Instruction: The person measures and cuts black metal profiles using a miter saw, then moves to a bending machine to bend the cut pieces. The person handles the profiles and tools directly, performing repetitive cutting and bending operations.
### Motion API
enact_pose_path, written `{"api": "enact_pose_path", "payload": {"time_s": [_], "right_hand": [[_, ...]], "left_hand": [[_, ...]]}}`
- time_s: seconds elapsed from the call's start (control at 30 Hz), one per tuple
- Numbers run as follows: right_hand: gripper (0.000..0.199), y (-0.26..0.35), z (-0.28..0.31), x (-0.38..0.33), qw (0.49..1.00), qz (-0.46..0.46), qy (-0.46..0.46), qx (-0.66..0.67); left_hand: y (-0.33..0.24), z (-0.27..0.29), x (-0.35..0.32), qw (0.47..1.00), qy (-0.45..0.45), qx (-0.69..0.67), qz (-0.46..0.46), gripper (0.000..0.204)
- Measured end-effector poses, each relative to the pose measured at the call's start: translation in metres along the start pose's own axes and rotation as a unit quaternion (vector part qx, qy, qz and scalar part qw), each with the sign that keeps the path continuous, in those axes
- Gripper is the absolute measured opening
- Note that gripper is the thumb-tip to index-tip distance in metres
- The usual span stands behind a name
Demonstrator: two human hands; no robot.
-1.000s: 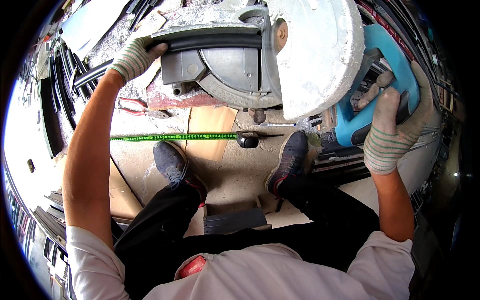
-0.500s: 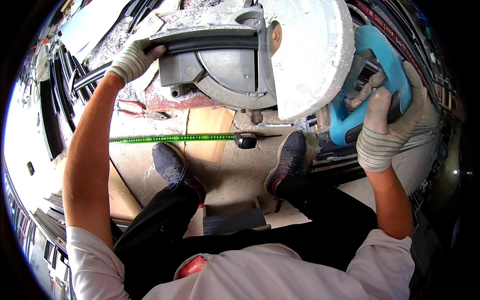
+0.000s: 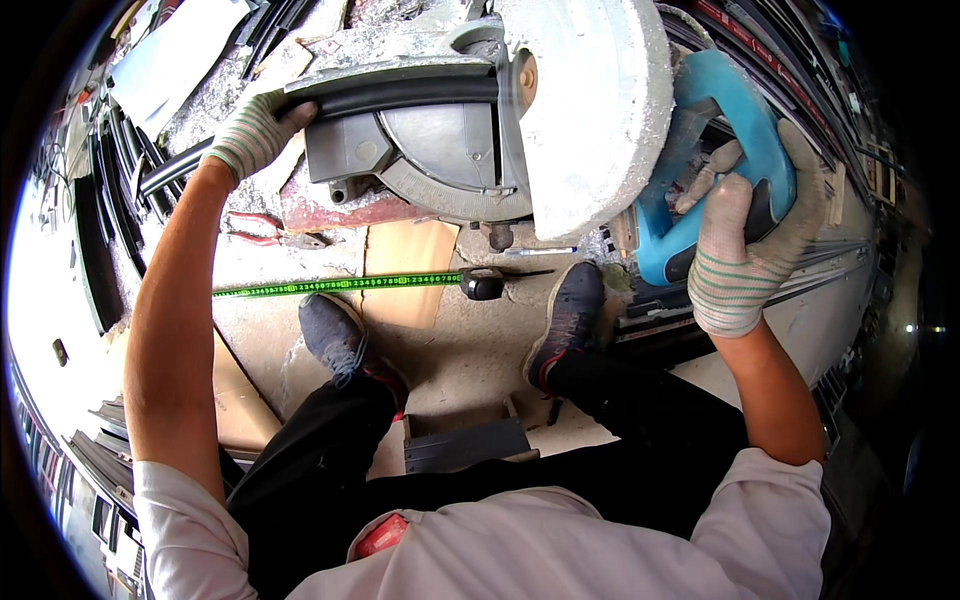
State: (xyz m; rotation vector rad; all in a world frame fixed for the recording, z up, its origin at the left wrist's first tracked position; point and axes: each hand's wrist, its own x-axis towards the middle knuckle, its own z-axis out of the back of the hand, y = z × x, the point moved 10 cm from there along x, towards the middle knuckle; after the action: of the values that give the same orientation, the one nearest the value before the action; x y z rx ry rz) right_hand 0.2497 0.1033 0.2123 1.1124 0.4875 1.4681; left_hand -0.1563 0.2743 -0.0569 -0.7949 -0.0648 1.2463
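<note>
We see the left hand (image 3: 252, 132), in a striped glove, closed round a black strip (image 3: 400, 95), its thumb against the near side. The strip lies along the fence (image 3: 395, 75) of a mitre saw (image 3: 445, 140), running from left of the hand to the saw's dust-coated guard (image 3: 600, 120). The right hand (image 3: 748, 265), likewise gloved, is wrapped about the blue handle (image 3: 777, 135) — its fingertips show through the loop. Nearer us lie a tape measure (image 3: 483, 284), its green blade (image 3: 340, 287) drawn out leftward, and pliers (image 3: 262, 230) — left of some cardboard (image 3: 412, 262).
</note>
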Motion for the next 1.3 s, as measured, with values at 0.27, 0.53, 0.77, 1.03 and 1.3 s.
{"api": "enact_pose_path", "payload": {"time_s": [0.27, 0.53, 0.77, 1.03, 1.3], "right_hand": [[0.06, 0.001, 0.004, -0.007, 0.998, 0.055, 0.01, -0.04], [0.061, 0.002, 0.001, -0.015, 0.985, 0.116, 0.02, -0.128], [0.064, 0.001, 0.004, -0.023, 0.988, 0.098, 0.019, -0.116], [0.063, 0.0, -0.001, -0.027, 0.986, 0.106, 0.007, -0.128], [0.068, -0.004, -0.005, -0.036, 0.991, 0.092, 0.035, -0.091]], "left_hand": [[-0.018, 0.006, -0.003, 0.999, 0.011, 0.037, 0.026, 0.047], [0.03, -0.009, 0.013, 0.999, 0.011, -0.033, -0.024, 0.034], [0.049, -0.017, 0.019, 0.996, 0.015, -0.088, -0.006, 0.035], [0.056, -0.018, 0.018, 0.997, 0.015, -0.079, -0.004, 0.034], [0.035, -0.01, 0.014, 0.995, 0.0, -0.097, -0.012, 0.028]]}}
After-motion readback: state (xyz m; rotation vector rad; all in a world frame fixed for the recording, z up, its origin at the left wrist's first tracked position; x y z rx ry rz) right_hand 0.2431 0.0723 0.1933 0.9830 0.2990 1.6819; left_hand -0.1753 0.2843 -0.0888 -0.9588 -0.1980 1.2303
